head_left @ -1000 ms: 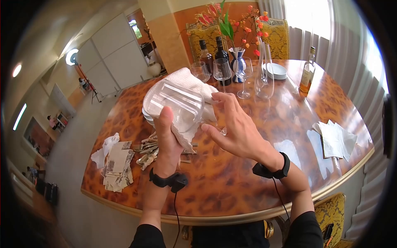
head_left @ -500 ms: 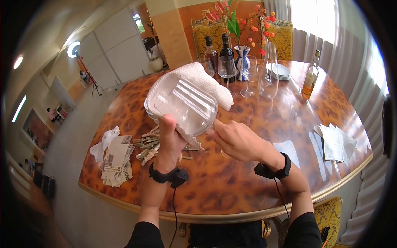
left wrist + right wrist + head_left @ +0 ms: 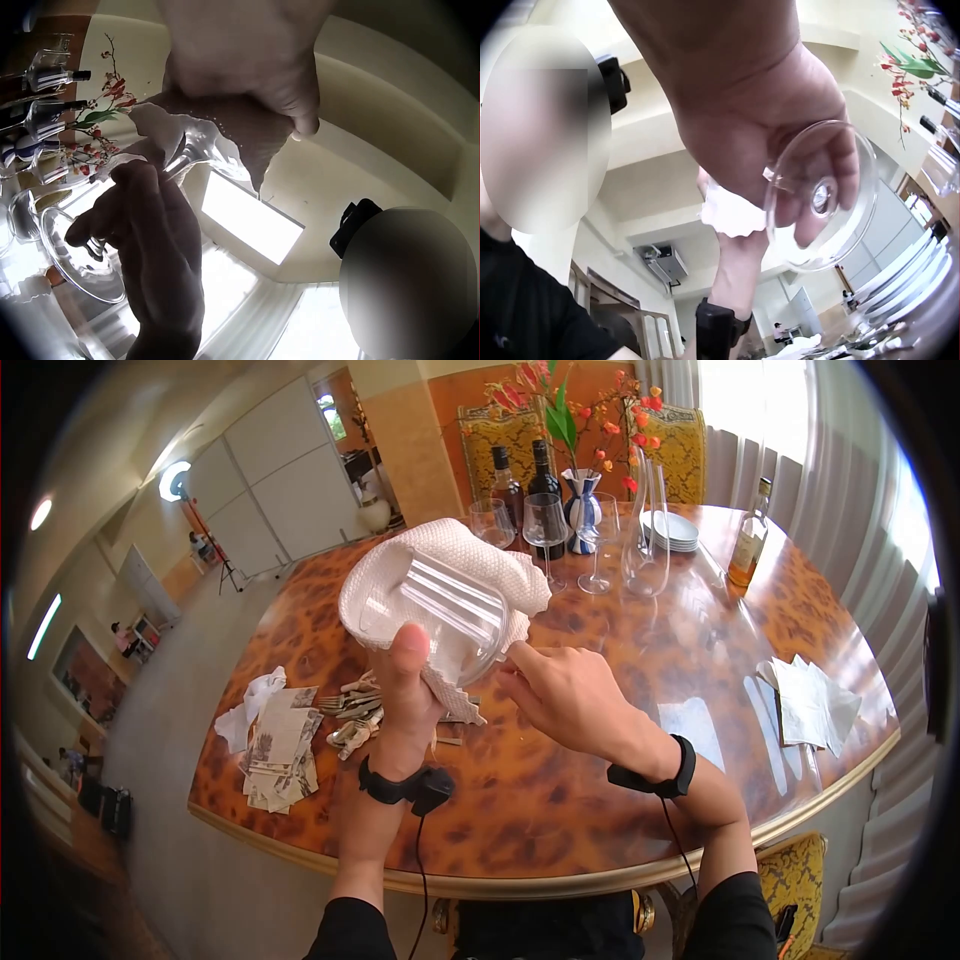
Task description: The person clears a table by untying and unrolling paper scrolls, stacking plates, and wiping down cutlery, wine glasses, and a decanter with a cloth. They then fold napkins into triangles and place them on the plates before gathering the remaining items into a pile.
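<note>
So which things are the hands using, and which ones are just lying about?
Being used:
wine glass, pinched by the right hand
white cloth, gripped around it by the left hand

Just lying about, it seems:
cutlery
patterned papers
white napkins
stacked plates
bottles
flower vase
other wine glasses
clear decanter

Black sleeves (image 3: 738,920) end below the elbows. Each wrist wears a black band (image 3: 686,765) carrying a small, dark, blocky camera (image 3: 432,791), and a thin black cable (image 3: 424,880) runs from each one. The black top (image 3: 532,307) looks plain, with a faint mark low on the chest.
</note>
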The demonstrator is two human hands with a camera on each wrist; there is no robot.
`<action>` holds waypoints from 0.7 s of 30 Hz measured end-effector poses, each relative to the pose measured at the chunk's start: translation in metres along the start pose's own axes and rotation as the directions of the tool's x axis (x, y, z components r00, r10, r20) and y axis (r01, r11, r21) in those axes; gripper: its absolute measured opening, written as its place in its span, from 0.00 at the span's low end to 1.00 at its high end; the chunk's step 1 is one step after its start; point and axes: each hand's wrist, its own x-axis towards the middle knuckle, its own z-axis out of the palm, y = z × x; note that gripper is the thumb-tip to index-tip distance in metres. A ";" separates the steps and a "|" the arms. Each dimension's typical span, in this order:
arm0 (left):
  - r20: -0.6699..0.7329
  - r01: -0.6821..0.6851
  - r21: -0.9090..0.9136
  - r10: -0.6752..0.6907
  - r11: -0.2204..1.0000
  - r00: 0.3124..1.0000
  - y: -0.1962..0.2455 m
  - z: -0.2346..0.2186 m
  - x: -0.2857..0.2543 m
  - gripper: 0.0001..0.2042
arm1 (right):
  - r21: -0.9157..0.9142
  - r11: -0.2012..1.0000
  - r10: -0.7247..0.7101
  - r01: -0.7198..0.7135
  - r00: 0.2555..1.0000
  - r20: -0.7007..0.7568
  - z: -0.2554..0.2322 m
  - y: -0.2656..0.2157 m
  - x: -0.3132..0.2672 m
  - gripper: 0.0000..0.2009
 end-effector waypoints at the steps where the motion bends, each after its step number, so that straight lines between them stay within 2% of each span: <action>1: -0.035 -0.029 -0.007 0.029 1.000 0.999 -0.004 0.003 0.000 0.42 | -0.001 1.000 0.004 -0.004 1.000 0.000 0.005 0.001 0.001 0.07; 3: -0.044 -0.060 -0.003 0.060 0.998 0.997 -0.008 0.004 -0.005 0.41 | -0.113 0.992 -0.077 0.047 0.959 -0.273 0.018 0.005 0.004 0.06; 4: -0.035 -0.047 0.014 0.048 0.999 0.998 -0.010 0.002 -0.006 0.42 | -0.116 0.992 -0.075 0.044 0.959 -0.273 0.018 0.003 0.004 0.06; 7: -0.007 -0.037 0.033 0.037 0.999 0.999 -0.013 -0.009 -0.008 0.46 | -0.089 0.996 -0.025 0.006 0.976 -0.216 0.013 -0.003 0.002 0.07; 9: 0.116 -0.015 0.108 0.002 0.994 0.993 -0.008 -0.012 -0.010 0.49 | -0.017 0.998 0.065 -0.065 0.997 0.032 0.006 -0.005 0.000 0.07; 10: 0.114 -0.015 0.107 0.003 0.994 0.993 -0.006 -0.009 -0.010 0.49 | -0.018 0.998 0.064 -0.064 0.997 0.034 0.005 -0.005 0.000 0.07; 12: 0.060 0.071 -0.003 -0.070 0.997 0.996 -0.001 -0.005 -0.012 0.52 | 0.103 0.994 -0.052 0.048 0.998 0.036 0.003 -0.004 -0.001 0.09; 13: 0.059 0.070 -0.003 -0.070 0.998 0.996 -0.001 -0.005 -0.012 0.52 | 0.103 0.993 -0.053 0.049 0.998 0.037 0.002 -0.003 -0.001 0.09; 15: 0.067 0.093 -0.002 -0.092 0.996 0.993 0.000 -0.006 -0.013 0.55 | 0.259 0.959 -0.141 0.118 0.987 0.074 0.000 -0.001 -0.001 0.13; 16: 0.070 0.092 -0.002 -0.092 0.996 0.993 -0.001 -0.009 -0.013 0.55 | 0.257 0.959 -0.141 0.118 0.988 0.071 -0.003 0.000 -0.001 0.13; 18: 0.110 0.107 -0.028 -0.103 0.994 0.989 -0.005 -0.017 -0.011 0.57 | 0.481 0.875 -0.181 0.058 0.960 0.215 -0.012 -0.001 -0.002 0.14; 19: 0.112 0.107 -0.028 -0.103 0.994 0.988 -0.005 -0.016 -0.013 0.57 | 0.480 0.875 -0.180 0.058 0.960 0.213 -0.016 -0.001 -0.001 0.14; 21: 0.075 0.119 -0.025 -0.117 0.993 0.990 -0.002 -0.014 -0.018 0.57 | 0.642 0.757 -0.170 -0.123 0.911 0.375 -0.021 -0.002 0.000 0.14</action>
